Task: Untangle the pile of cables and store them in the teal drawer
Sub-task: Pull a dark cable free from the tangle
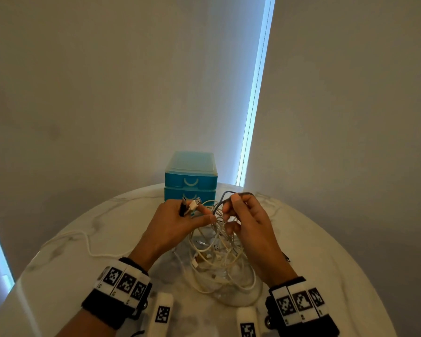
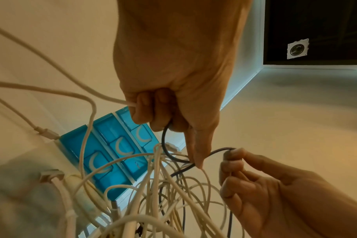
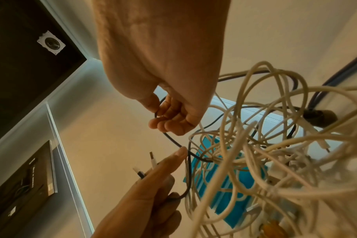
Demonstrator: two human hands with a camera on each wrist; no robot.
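Observation:
A tangled pile of white cables (image 1: 216, 259) hangs from my two hands down onto the round marble table (image 1: 83, 276). My left hand (image 1: 195, 211) grips a white plug and a black plug (image 1: 191, 205) with their cords, its index finger (image 2: 198, 157) straight. My right hand (image 1: 230, 207) pinches a dark grey cable (image 1: 229, 194) just right of the left hand. That dark cable (image 2: 173, 154) loops from my left fist to the right fingertips (image 2: 232, 154). The teal drawer unit (image 1: 191, 177) stands behind the hands with its drawers closed.
One white cord (image 1: 88, 242) trails over the table to the left. The wall and a window blind (image 1: 253, 105) rise behind the drawer unit. The table edge curves round close on both sides. White marker blocks (image 1: 163, 312) sit under my wrists.

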